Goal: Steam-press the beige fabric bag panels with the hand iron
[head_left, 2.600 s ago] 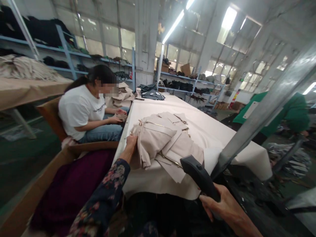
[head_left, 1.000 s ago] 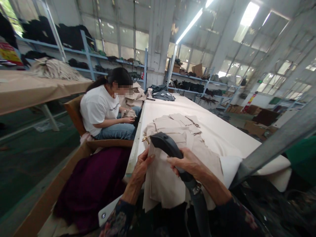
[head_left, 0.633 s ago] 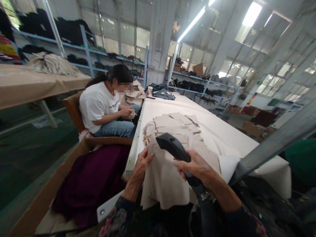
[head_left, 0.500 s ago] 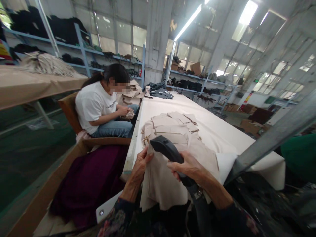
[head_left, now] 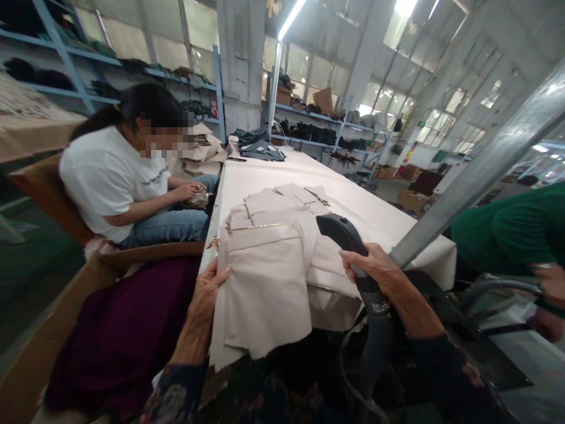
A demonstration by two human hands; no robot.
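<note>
My left hand [head_left: 206, 290] pinches the left edge of a beige fabric piece [head_left: 267, 288], thumb on top. The piece has a gold zipper along its upper edge and hangs over the table's near end. A gold zipper pull [head_left: 213, 242] sticks out at its upper left corner. In my right hand [head_left: 373, 268] is a black vacuum hose handle [head_left: 338, 228], fingers wrapped round it. Its nozzle end points left over the fabric, and a ribbed hose [head_left: 379, 347] runs down from it. More beige zippered pieces [head_left: 282, 197] lie overlapped behind and to the right.
The long table [head_left: 344, 188] is covered in pale cloth. On the left, a seated person [head_left: 128, 176] handles a small beige item. A cardboard box [head_left: 92, 277] holds purple fabric [head_left: 119, 341]. A metal post [head_left: 477, 171] slants at right, beside a person in green [head_left: 516, 229].
The vacuum hose handle has moved right, off the held piece, uncovering its zippered edge. The view has turned right and now includes the person in green.
</note>
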